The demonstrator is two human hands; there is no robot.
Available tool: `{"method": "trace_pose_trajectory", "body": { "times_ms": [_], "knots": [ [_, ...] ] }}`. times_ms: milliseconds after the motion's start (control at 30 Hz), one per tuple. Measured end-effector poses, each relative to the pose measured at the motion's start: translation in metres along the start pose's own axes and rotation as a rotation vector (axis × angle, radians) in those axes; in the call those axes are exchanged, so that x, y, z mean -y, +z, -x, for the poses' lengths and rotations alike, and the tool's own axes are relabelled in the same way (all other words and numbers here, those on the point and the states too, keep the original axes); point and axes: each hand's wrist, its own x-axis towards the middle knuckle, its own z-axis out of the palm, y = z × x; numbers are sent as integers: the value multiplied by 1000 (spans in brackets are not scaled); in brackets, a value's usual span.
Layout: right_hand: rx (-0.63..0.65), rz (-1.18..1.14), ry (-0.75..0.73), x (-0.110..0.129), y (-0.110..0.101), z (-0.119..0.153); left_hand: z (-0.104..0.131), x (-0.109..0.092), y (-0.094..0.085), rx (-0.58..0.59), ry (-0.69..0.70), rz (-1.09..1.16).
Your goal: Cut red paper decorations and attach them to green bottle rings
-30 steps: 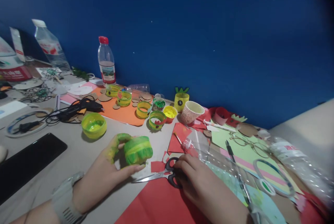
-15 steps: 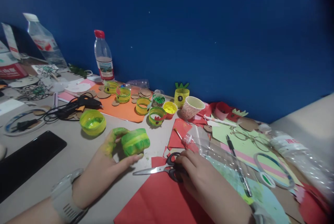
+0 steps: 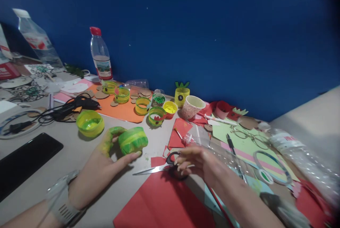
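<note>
A green and yellow painted plastic piece (image 3: 133,140) sits between the thumb and fingers of my left hand (image 3: 107,157), whose fingertips are stained with paint. Silver scissors with black handles (image 3: 156,169) lie on the table, blades pointing left, across the edge of a red paper sheet (image 3: 162,199). My right hand (image 3: 195,160) is raised over the scissor handles with its fingers apart and nothing between them; it partly hides the handles. A yellow-green painted bowl (image 3: 90,124) stands left of my left hand.
A black phone (image 3: 32,162) and cables (image 3: 66,107) lie at the left. A red-capped bottle (image 3: 101,56), painted rings (image 3: 156,117) and a paper cup (image 3: 193,107) stand at the back. Right are a clear bottle (image 3: 223,152), glasses (image 3: 249,136), a pen (image 3: 231,144) and tape (image 3: 273,167).
My right hand has come off the scissor handles, lifting and spreading its fingers. My left hand keeps the painted piece. The whole view has shifted slightly.
</note>
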Motion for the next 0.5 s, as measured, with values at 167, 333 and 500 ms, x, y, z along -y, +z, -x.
{"method": "trace_pose_trajectory", "body": {
  "times_ms": [167, 333, 500],
  "knots": [
    [55, -564, 22, 2, -3, -8, -1, -2, 2, 0, -7, 3],
    [50, -694, 47, 4, -3, -6, -2, -3, 3, -43, 13, -41],
    [57, -737, 35, 3, -3, -4, -1, -3, 1, -52, -3, -15]
  ]
}}
